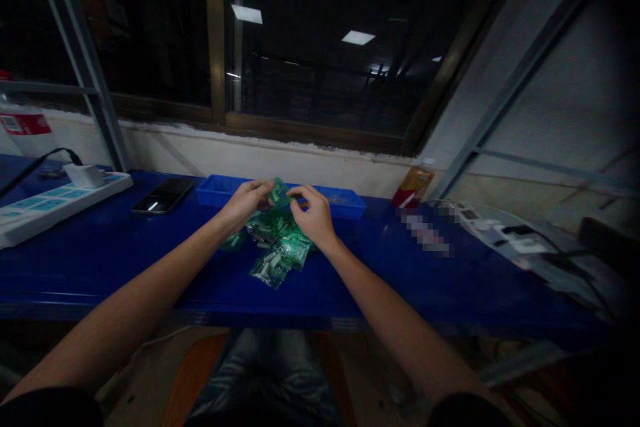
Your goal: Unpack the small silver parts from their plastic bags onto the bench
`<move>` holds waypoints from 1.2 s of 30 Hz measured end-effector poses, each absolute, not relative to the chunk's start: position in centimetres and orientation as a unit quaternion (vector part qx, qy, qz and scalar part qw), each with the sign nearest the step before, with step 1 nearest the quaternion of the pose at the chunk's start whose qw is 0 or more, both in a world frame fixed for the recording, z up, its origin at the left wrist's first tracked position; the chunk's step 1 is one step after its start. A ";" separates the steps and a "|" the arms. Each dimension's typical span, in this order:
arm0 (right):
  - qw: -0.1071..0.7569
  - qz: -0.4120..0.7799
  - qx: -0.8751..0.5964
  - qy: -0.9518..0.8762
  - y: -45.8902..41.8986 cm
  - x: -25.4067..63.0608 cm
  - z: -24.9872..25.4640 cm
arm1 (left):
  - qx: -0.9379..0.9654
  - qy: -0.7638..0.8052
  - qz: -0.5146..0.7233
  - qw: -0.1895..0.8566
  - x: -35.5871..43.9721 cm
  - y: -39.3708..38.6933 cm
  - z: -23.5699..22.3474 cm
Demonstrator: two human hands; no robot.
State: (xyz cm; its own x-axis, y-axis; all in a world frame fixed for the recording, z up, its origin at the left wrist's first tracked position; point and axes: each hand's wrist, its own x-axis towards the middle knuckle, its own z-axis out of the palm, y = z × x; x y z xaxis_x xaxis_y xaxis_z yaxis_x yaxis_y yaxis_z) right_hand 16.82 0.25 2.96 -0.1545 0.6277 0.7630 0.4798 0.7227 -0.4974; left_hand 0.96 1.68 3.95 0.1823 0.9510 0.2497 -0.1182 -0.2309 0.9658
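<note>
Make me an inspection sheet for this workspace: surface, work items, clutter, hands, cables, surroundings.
Surface: glossy blue tabletop, dimly lit.
Work items: green packets heaped loosely; blue tray behind them, its contents too dim to name.
Clutter: smartphone, red-labelled bottle at left, amber bottle at right.
Hands: left hand holds one green packet; right hand has its fingertips at that packet's edge, grip unclear.
Cables: black cable runs to a white adapter on the left power strip; cables at far right, too dark to trace.
Surroundings: window showing bright light panels.
</note>
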 end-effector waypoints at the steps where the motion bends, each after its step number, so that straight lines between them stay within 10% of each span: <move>1: 0.544 0.073 -0.368 -0.750 0.3 16.9 3.0 | 0.574 0.357 0.548 0.492 1.0 1.6 4.0; 12: 0.559 0.508 -0.363 -0.545 1.1 16.7 3.2 | 0.742 0.281 0.570 0.213 0.6 1.7 3.9; 17: 0.606 0.361 -0.374 -0.602 0.9 17.0 3.2 | 0.759 0.339 0.533 0.159 0.4 2.2 3.7; 26: 0.518 -0.003 -0.321 -0.793 -0.4 16.5 3.3 | 0.586 0.372 0.518 0.500 0.1 2.1 4.3; 36: 0.482 0.030 -0.395 -0.782 0.9 17.0 2.1 | 0.691 0.525 0.482 -0.122 -6.4 5.1 4.1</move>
